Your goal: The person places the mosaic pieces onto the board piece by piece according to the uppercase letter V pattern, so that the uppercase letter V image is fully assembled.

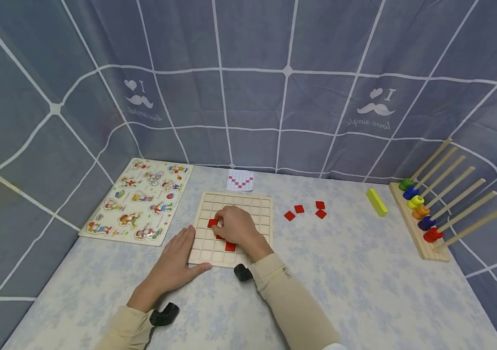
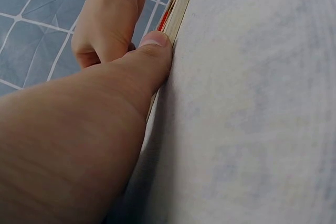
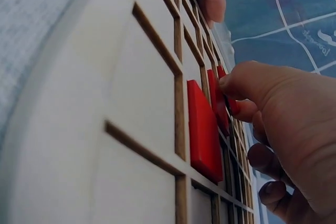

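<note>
A wooden grid board [image 1: 262, 232] lies on the table in front of me, with a few red square tiles in its cells. My right hand [image 1: 233, 224] rests on the board, fingers curled, pinching a red tile [image 1: 212, 223] at a left-hand cell. The right wrist view shows the right hand [image 3: 232, 92] with fingertips on that red tile [image 3: 233, 107]. Another red tile [image 3: 202, 129] lies flat in the cell beside it. My left hand [image 1: 180, 255] lies flat at the board's near left corner. Its thumb [image 2: 152, 51] presses against the board's edge [image 2: 181, 3].
Several loose red tiles [image 1: 305, 211] lie right of the board. A pattern card [image 1: 240, 180] sits behind it. A picture puzzle [image 1: 139, 201] lies at the left. A yellow block [image 1: 376, 201] and a peg rack with coloured rings [image 1: 427, 218] stand at the right. Fabric walls enclose the table.
</note>
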